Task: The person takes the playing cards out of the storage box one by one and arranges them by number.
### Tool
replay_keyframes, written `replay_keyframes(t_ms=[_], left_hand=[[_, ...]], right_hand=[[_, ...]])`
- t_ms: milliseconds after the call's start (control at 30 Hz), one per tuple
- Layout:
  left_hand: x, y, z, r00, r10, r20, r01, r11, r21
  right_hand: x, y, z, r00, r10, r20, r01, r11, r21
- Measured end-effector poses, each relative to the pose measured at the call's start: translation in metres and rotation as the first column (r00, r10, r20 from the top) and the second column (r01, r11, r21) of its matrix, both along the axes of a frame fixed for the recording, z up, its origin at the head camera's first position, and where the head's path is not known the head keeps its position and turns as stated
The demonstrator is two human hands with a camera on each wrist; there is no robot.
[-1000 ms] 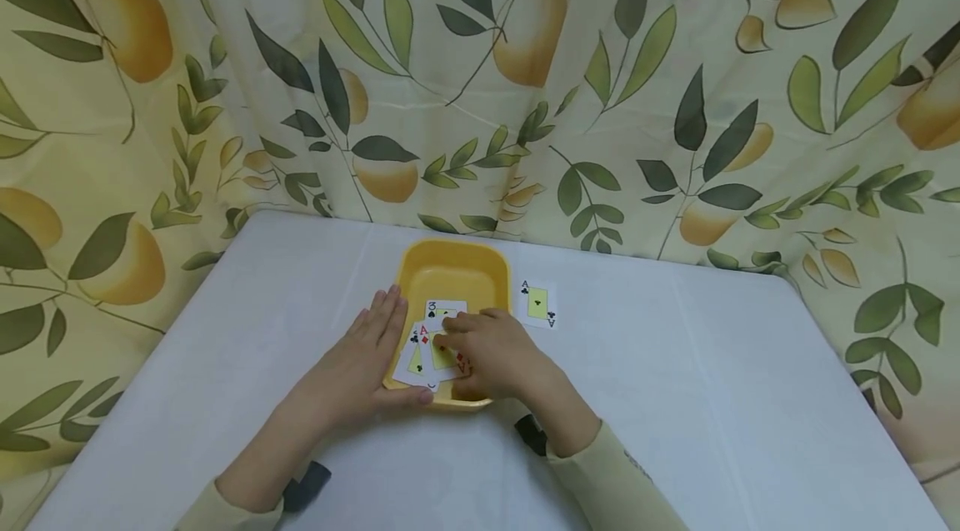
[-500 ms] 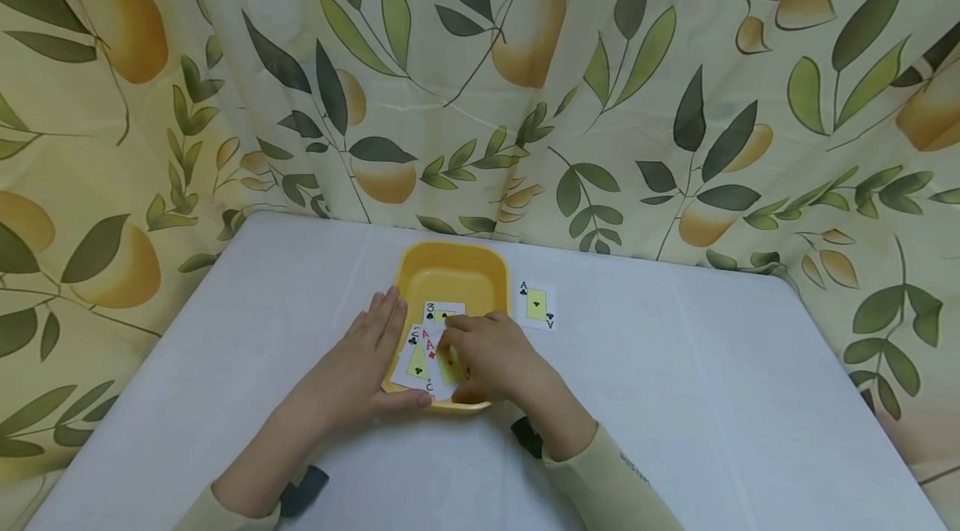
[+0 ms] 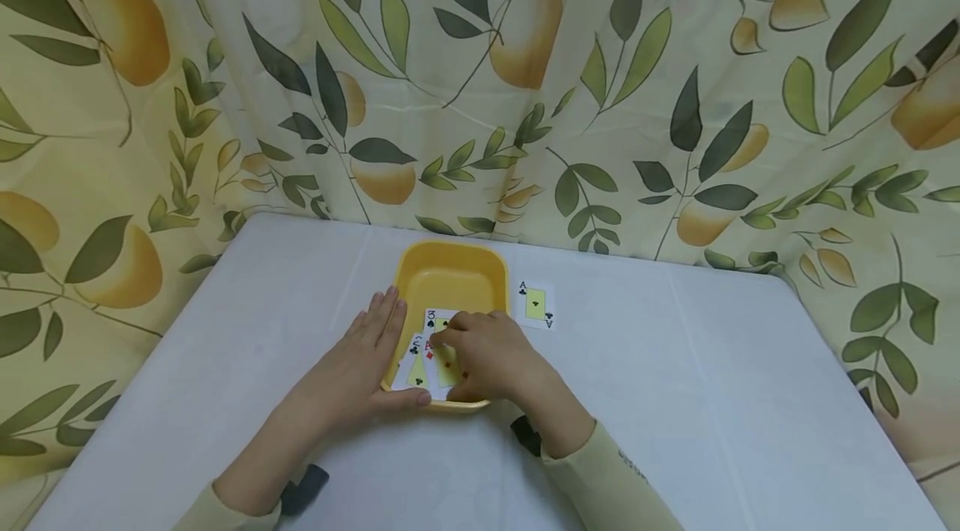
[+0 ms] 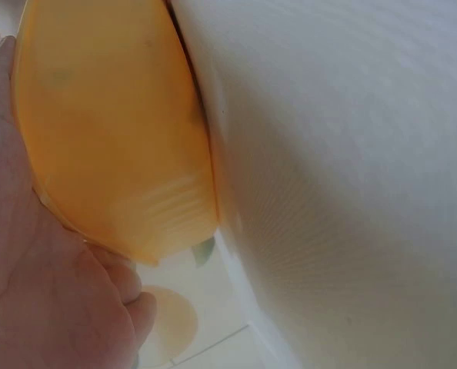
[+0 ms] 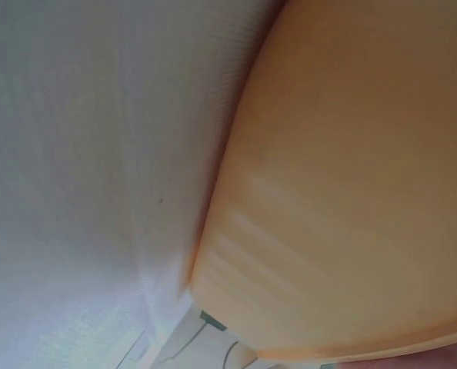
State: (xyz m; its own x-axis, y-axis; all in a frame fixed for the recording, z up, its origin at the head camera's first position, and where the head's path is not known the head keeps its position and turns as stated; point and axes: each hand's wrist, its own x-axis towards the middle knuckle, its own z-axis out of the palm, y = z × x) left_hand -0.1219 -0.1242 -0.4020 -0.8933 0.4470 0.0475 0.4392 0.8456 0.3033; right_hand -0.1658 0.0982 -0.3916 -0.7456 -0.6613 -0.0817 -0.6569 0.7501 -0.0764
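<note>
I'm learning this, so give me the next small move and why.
Perhaps the right hand should lift the red-suited card from the yellow tray: it touches that card, the left hand lies along the tray's edge, and an ace of clubs lies outside.

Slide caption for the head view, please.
Left hand against a yellow tray, right hand gripping playing cards inside it; an ace of clubs lies outside on the white tabletop.

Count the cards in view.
4 visible: an ace of clubs on the table beside the tray; inside it, overlapping, a club card, a diamond card and a black-suited card. More may be hidden beneath or by the right hand.
</note>
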Motion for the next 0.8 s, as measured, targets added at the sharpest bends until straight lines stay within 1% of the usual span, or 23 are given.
replay_keyframes(t_ms=[100,200,367,500,700,800], left_hand=[[-0.0002,0.0008,0.0000,1.000,0.003,0.012,-0.003,1.000,-0.003],[-0.0001,0.0011,-0.0003,1.000,0.006,0.017,-0.006,1.000,-0.003],[-0.0001,0.0015,-0.0008,1.000,0.006,0.013,-0.006,1.000,-0.005],[0.0003,0.0016,-0.0006,1.000,-0.002,0.004,0.002,1.000,-0.004],[0.0013,0.0012,0.0001,1.000,-0.005,0.001,0.005,1.000,-0.001],[0.0012,0.0014,0.0003,1.000,-0.003,-0.002,0.003,1.000,0.006]], right_hand=[[0.0002,-0.0004,-0.0004,1.000,0.003,0.006,-0.003,1.000,0.026],[0.0009,-0.0011,0.0001,1.000,-0.011,0.023,0.010,0.999,0.036],[0.0023,-0.0013,0.0012,0.998,-0.038,0.041,0.037,0.999,0.022],[0.0022,0.0002,0.0009,0.999,-0.023,0.024,0.023,1.000,0.000],[-0.0011,0.0041,-0.0023,1.000,-0.003,-0.004,0.002,0.995,-0.102],[-0.0028,0.0074,-0.0022,1.000,-0.012,-0.007,0.011,0.986,-0.166]])
